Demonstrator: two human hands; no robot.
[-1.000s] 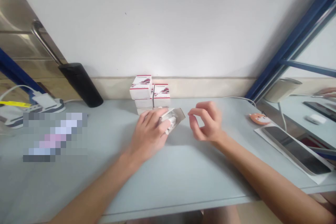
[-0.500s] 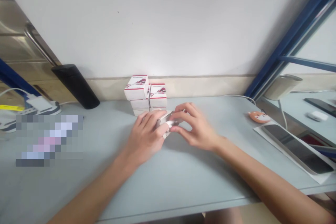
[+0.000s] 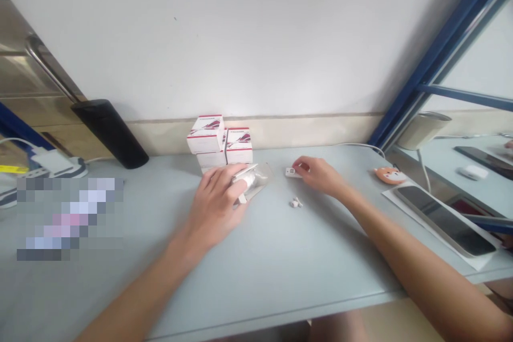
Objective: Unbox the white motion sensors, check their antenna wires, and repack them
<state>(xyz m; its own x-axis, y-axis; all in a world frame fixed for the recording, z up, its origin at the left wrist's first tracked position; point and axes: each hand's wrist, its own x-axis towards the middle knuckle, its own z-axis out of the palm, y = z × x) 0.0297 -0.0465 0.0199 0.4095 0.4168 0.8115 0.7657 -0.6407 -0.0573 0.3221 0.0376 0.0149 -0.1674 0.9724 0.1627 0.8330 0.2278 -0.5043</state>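
Note:
My left hand is wrapped around a small opened carton, tilted above the desk. Something white shows in the carton's mouth, and a clear plastic flap or bag sticks out on its right side. To the right, my right hand pinches the end of a small flat white plastic piece with a square mark, at desk level. Small white parts lie loose on the desk between the hands. Several white boxes with red trim are stacked just behind my left hand.
A black cylinder stands at the back left near a white power strip. A blurred-out item lies on the left. An orange animal-shaped object and a phone on white paper lie right, beside a blue-framed mirror.
My right hand has left the carton and moved right, now with the flat white piece. The small white parts now lie on the desk. My left hand still holds the carton.

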